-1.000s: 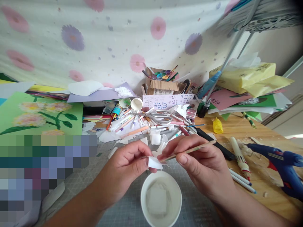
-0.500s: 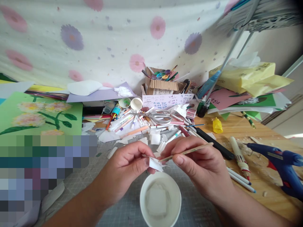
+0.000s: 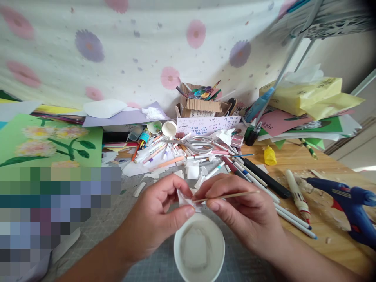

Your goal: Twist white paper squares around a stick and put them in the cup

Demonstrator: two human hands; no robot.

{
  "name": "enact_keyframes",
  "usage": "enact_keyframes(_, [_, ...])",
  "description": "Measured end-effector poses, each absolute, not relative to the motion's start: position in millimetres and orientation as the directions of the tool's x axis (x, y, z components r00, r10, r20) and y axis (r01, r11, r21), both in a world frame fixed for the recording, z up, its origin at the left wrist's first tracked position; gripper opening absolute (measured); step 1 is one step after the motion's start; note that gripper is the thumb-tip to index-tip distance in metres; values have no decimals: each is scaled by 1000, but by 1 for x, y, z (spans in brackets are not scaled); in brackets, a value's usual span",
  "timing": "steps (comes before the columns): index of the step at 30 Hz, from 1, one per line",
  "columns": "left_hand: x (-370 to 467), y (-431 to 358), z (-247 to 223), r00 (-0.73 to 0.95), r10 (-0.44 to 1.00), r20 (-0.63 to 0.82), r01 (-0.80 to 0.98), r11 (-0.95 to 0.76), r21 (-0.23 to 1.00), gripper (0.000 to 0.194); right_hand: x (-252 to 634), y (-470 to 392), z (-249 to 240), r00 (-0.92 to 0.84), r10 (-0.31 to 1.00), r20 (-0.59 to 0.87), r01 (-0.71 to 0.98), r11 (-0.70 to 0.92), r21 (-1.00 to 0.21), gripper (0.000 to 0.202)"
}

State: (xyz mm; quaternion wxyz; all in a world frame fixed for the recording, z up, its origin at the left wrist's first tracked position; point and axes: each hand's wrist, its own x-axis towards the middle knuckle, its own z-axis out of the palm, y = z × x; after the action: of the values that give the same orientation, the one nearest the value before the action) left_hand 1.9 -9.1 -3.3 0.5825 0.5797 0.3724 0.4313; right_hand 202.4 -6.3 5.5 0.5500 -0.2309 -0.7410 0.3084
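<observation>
My left hand (image 3: 160, 213) pinches a small piece of thin white paper (image 3: 183, 199) between thumb and fingers. My right hand (image 3: 241, 213) is closed on a thin wooden stick (image 3: 235, 195), whose left tip meets the paper. The right fingertips come close to the paper too; whether they touch it I cannot tell. Just below both hands stands a white paper cup (image 3: 176, 250), open at the top, with a pale rectangular patch at its bottom.
Markers, paper scraps and silver scissors (image 3: 199, 145) crowd the back of the grey cutting mat (image 3: 147, 266). A blue glue gun (image 3: 346, 196) and a thick white pen (image 3: 296, 192) lie at right. A cardboard box (image 3: 202, 105) holds brushes. A green painting (image 3: 79, 133) lies at left.
The stick has swung from a slant to nearly level, and its tip has shifted left. My left thumb has moved down and right, and the paper is now folded differently around the tip.
</observation>
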Motion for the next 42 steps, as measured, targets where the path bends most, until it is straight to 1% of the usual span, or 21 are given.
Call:
enact_keyframes(2, [4, -10, -1, 308, 949, 63, 9, -70, 998, 11, 202, -7, 5, -281, 690, 667, 3, 695, -719, 5])
enact_keyframes(4, [4, -11, 1, 289, 956, 50, 49, -67, 997, 12, 202, -7, 4, -268, 701, 660, -15, 682, -731, 5])
enact_keyframes(8, [1, -11, -2, 341, 940, 30, -22, -23, 999, 11, 202, -7, 3, -243, 727, 643, -67, 648, -758, 7])
enact_keyframes(12, [-1, -10, -4, 402, 915, 36, -96, 3, 995, 17, 202, -7, 3, -244, 726, 643, -57, 651, -757, 6])
enact_keyframes(15, [2, -9, 0, 351, 934, 63, -67, -43, 997, 16, 203, -6, 4, -270, 697, 664, -29, 684, -729, 6])
enact_keyframes(18, [7, -10, 4, 278, 959, 48, 14, -54, 998, 14, 203, -6, 3, -292, 684, 668, -9, 696, -718, 7])
enact_keyframes(21, [8, -11, 4, 248, 968, 39, 56, -54, 997, 13, 201, -6, 3, -297, 673, 678, -5, 708, -706, 6])
enact_keyframes(26, [6, -11, 0, 251, 968, 10, 75, -30, 997, 11, 200, -6, 2, -285, 686, 669, 22, 703, -711, 6])
enact_keyframes(30, [4, -10, -3, 262, 965, 7, 69, -26, 997, 13, 201, -5, -1, -245, 733, 635, -18, 651, -759, 5])
enact_keyframes(33, [4, -10, -5, 284, 959, 10, 45, -23, 999, 14, 201, -5, -2, -250, 749, 614, -34, 627, -779, 5])
enact_keyframes(36, [3, -10, -5, 299, 954, 10, 39, -23, 999, 14, 201, -5, -3, -241, 739, 629, -22, 644, -765, 5])
enact_keyframes(42, [3, -9, -3, 311, 951, 3, 1, -3, 1000, 16, 204, -3, -3, -174, 699, 693, 13, 706, -708, 14])
